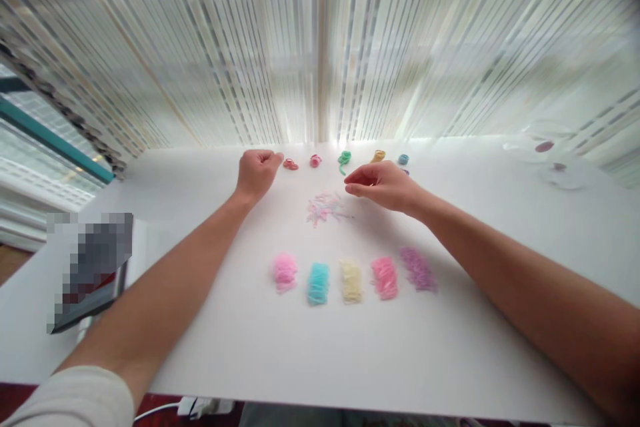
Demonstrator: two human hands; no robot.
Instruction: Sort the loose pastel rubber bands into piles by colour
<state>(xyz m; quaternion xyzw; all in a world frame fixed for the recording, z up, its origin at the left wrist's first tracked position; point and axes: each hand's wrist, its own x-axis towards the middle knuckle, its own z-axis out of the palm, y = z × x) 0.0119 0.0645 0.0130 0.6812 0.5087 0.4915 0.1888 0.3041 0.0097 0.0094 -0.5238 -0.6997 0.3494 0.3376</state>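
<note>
On the white table, my left hand [259,174] is closed in a fist left of a small red coil [291,164]; whatever it grips is hidden. My right hand [383,185] hovers with thumb and fingers apart, nothing visible between them, in front of a yellow coil [379,156]. Between my hands and nearer to me lies a loose mixed pile of pale strips [325,208]. Closer still is a row of bundles: light pink [285,271], turquoise [319,283], cream [351,281], bright pink [385,277] and purple [419,269].
A pink-red coil [315,161], a green coil [345,159] and a blue coil [403,159] sit along the table's back, before a striped curtain [320,47]. A partly blurred dark device [95,273] stands at left. Clear round items [563,170] are at right.
</note>
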